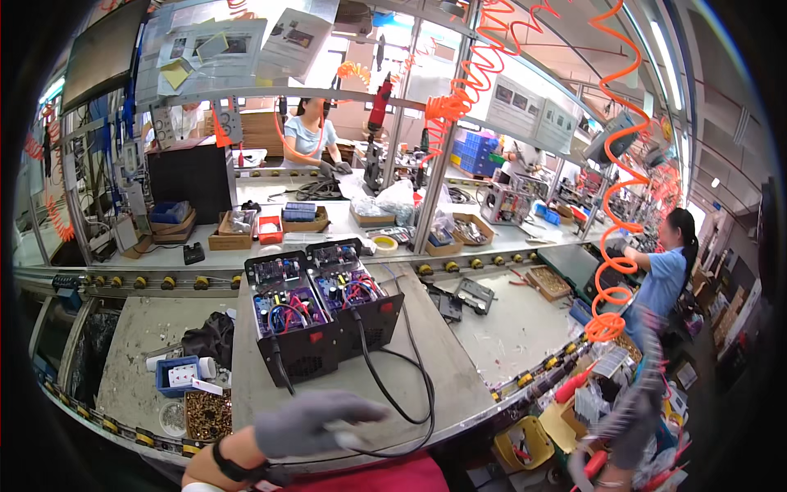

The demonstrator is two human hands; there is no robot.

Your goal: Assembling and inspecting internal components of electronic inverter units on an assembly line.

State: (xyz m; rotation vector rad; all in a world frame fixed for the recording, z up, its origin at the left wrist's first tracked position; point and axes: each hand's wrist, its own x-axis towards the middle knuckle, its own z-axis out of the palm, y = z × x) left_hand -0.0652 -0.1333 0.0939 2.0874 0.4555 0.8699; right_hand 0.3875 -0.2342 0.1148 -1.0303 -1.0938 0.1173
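My left hand (316, 422), in a grey glove with a black band at the wrist, hovers at the near edge of the grey board (459, 385). Its fingers are stretched out and it holds nothing I can see. Beyond it two black metal cases (299, 357) stand side by side with open tops. Purple circuit boards (287, 307) and red and blue wires show inside. A black power cord (393, 353) loops from them toward my left hand. Off to the right, my gloved right hand (630, 439) is smeared by motion over a cluttered bench side, near red-handled tools (574, 384).
Left of the board are a blue bin (179, 375) and a box of brass-coloured parts (208, 414). An orange coiled hose (619, 246) hangs at right. A yellow container (525, 443) stands below the bench edge. Co-workers (310, 135) work across the line and at right.
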